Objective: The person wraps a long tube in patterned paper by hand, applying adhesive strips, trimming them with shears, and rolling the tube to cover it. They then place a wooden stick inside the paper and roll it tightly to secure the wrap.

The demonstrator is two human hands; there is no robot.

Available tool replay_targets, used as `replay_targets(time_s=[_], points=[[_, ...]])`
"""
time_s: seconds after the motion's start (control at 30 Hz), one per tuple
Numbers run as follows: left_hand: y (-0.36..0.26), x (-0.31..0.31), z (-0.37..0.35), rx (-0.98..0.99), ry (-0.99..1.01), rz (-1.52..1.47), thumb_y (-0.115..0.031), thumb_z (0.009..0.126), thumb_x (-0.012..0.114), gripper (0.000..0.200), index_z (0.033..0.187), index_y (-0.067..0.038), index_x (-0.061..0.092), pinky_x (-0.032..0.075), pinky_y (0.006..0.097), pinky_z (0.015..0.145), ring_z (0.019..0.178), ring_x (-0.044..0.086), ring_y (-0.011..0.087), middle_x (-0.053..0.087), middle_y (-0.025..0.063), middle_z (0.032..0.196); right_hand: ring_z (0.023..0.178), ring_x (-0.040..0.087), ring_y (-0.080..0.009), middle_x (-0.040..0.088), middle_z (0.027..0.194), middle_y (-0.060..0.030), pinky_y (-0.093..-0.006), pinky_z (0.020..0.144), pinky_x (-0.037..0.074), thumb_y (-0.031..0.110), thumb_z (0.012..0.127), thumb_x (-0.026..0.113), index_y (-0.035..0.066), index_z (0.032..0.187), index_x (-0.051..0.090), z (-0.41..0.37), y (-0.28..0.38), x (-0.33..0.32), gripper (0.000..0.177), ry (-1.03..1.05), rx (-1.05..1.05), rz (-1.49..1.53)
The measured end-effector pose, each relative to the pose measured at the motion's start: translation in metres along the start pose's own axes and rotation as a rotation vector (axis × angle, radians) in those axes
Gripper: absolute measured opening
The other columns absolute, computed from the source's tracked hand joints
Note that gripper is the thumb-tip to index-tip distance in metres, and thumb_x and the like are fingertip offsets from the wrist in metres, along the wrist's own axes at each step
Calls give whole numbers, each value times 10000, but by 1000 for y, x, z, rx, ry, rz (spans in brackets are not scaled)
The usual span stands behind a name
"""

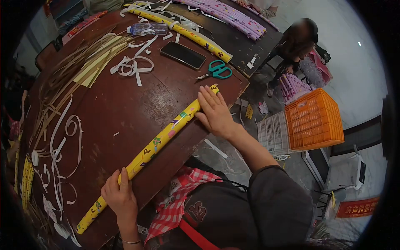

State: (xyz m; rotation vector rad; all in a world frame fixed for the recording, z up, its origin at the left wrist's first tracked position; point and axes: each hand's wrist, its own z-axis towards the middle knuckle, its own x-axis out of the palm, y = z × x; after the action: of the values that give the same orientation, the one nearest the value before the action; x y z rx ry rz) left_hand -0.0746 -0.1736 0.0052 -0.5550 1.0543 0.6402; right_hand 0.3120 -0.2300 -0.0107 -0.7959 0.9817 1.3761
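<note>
A long roll of yellow patterned wrapping paper (156,141) lies diagonally along the near edge of the brown table. My left hand (120,195) is closed over its lower part, fingertips on the far side. Near the upper end, my right hand (215,111) holds the roll, with fairly straight fingers laid across it and the thumb on the near side. Teal-handled scissors (217,71) lie just beyond my right hand. A dark phone (183,54) rests a little farther back.
Thin brown strips (62,83) and white ribbon scraps (133,66) litter the table's left and back. A plastic bottle (149,29) lies near another yellow roll (200,41). Pink rolls (229,16) lie at the back. An orange crate (314,118) stands right; a person (296,43) sits beyond.
</note>
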Motion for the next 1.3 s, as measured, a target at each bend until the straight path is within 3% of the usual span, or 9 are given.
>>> replay_targets(time_s=[0.13,0.3,0.4,0.47,0.7,0.93,1.13,1.27,1.3], points=[[-1,-1,1,-2,-8,2,-62,863,668,461,1315,-126,604,416,448,893,1063,590,294,608,97,1203,1434,349,-351,405,1512,-211,-558,1134,290,360,942,602,-28,1405,458,-1,-22,-3,622,-6,61,-44],[0,-2,3,1,-10,-1,-62,856,676,468,1314,-132,607,420,434,896,1056,590,286,607,89,1188,1443,322,-381,401,1513,-214,-626,1125,241,377,934,619,-23,1383,484,2,-25,-10,617,-53,85,-189],[-1,-3,4,-5,-7,-1,-74,848,687,469,1307,-137,615,422,429,897,1049,592,276,608,84,1177,1442,330,-374,416,1502,-208,-633,1124,240,390,909,637,-8,1375,499,9,-1,-15,629,-19,-81,-97],[-2,-5,4,-19,-3,16,-81,843,694,466,1300,-140,622,422,428,896,1045,593,271,609,82,1172,1469,292,-351,394,1525,-189,-604,1159,199,362,911,637,3,1411,473,15,24,-14,637,132,-174,-39],[-4,-4,6,-28,-26,2,-103,834,692,448,1276,-161,650,426,422,866,1030,598,252,620,74,1143,1449,332,-352,430,1503,-172,-642,1156,148,436,850,689,22,1395,491,19,98,2,713,181,-520,226],[-4,-4,6,-34,-32,-16,-94,812,673,474,1280,-168,653,431,423,857,1013,612,246,627,71,1137,1461,311,-347,392,1535,-171,-639,1168,84,459,837,688,12,1395,494,14,140,8,741,184,-651,318],[-3,-3,6,-33,-34,-23,-86,800,657,496,1288,-175,649,431,426,857,1013,615,247,629,70,1138,1465,304,-339,388,1536,-181,-605,1161,191,449,835,674,-19,1373,509,4,156,3,732,276,-776,437],[-2,-1,5,-42,-34,-12,-85,800,648,500,1291,-179,646,430,435,858,1013,614,251,628,68,1136,1239,574,-341,614,1288,-155,-522,1052,434,403,842,708,5,1176,632,-2,160,-5,525,308,-978,701],[-2,-1,5,-40,-33,-24,-86,802,645,504,1297,-182,641,429,444,861,1015,611,252,628,70,1136,1239,574,-341,614,1288,-155,-522,1052,434,403,842,708,5,1176,632,4,157,-8,525,308,-986,706]])
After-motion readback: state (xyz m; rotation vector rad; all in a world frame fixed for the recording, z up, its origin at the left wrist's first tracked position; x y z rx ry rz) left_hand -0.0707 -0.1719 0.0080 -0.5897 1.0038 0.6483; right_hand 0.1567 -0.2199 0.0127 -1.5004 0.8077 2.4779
